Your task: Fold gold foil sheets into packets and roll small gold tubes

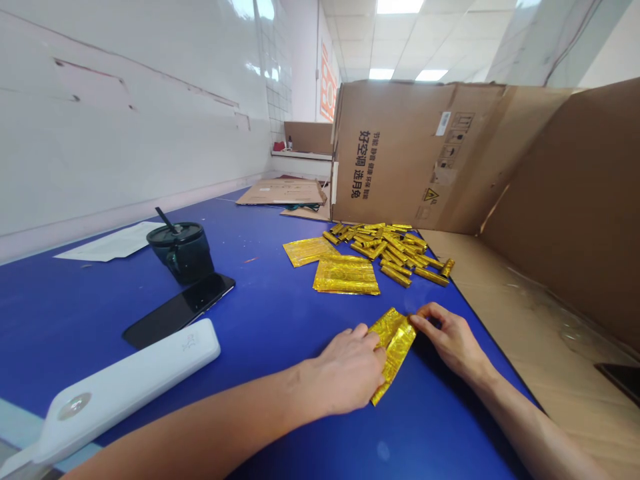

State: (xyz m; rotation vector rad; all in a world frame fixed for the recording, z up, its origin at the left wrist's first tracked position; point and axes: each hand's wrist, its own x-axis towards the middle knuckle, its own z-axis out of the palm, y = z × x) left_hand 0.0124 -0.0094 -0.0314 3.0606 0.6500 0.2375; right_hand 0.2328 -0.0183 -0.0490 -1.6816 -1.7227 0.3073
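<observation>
Well, a crumpled, shiny gold foil strip (395, 353) lies on a bright blue flat surface (260, 267), right between the person's left hand (345, 370) and right hand (450, 340). The left hand is pressing down on the near side of the foil, with its fingers over the edge. The right hand is pinching the far edge with bent fingertips. The foil looks folded over on itself. Pressing slowly along each fold and keeping the strip flat should make neat lines and stop rips. Just ahead lie a flat gold foil sheet (345, 277) and a heap of small rolled gold foil sticks (387, 253), by a tall brown cardboard box wall (400, 153).
</observation>
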